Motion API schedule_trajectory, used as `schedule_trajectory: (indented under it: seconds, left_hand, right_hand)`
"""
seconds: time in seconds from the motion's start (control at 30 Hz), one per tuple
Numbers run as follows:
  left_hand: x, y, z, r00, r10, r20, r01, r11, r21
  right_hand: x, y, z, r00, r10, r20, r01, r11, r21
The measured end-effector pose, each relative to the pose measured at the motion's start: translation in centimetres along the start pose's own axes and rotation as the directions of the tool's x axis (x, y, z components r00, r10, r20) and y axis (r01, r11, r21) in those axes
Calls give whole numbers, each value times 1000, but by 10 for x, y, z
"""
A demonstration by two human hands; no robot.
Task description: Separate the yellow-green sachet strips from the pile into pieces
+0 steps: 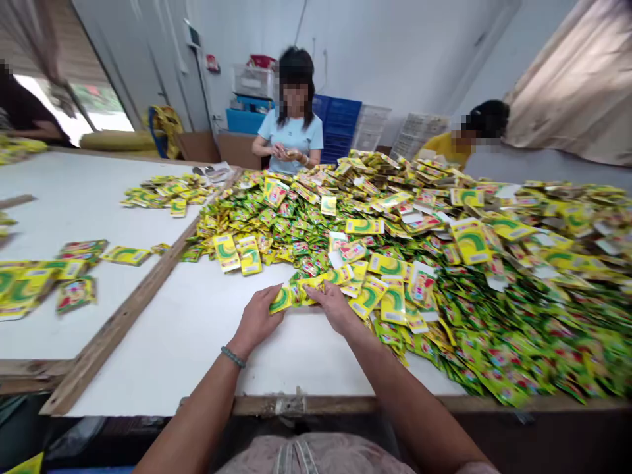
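A wooden rail [143, 293] is slanting along the left side of the white table [178, 349]. To its right, the left hand [257, 319] is gripping the left end of some yellow packs [281, 299]. These are lying between the two hands, their row's long axis running crosswise from grip to grip and tilting slightly away toward the right. The right hand [336, 307] is clamping the row's right end, thumb on top. It is also sitting nearer the loose cards [368, 296], just beside it, with the heap [518, 336] spreading farther right.
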State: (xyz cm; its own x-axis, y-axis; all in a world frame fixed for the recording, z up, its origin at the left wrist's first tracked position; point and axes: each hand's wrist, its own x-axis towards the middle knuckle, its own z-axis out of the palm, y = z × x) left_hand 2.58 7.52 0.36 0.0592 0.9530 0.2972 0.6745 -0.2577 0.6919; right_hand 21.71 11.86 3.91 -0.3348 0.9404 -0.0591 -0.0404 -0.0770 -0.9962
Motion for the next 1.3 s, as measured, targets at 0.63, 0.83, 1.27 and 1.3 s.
schedule_trajectory:
  seconds: [0.63,0.83,1.27,1.3]
  left_hand:
    - [5,15,7,867,-369,335,496,579,-647]
    - [9,15,12,817,-442,370,566,496,-658]
    - [13,8,5,774,-538,335,544,293,-786]
    - [13,8,4,767,-548,334,548,287,-786]
  right_hand:
    - [29,19,-29,982,-129,138,185,808,-560]
    - [29,27,-14,975,-216,-53,169,874,-456]
    - [20,25,9,939,-344,7,302,814,-496]
    - [19,25,10,952,-303,51,294,849,-439]
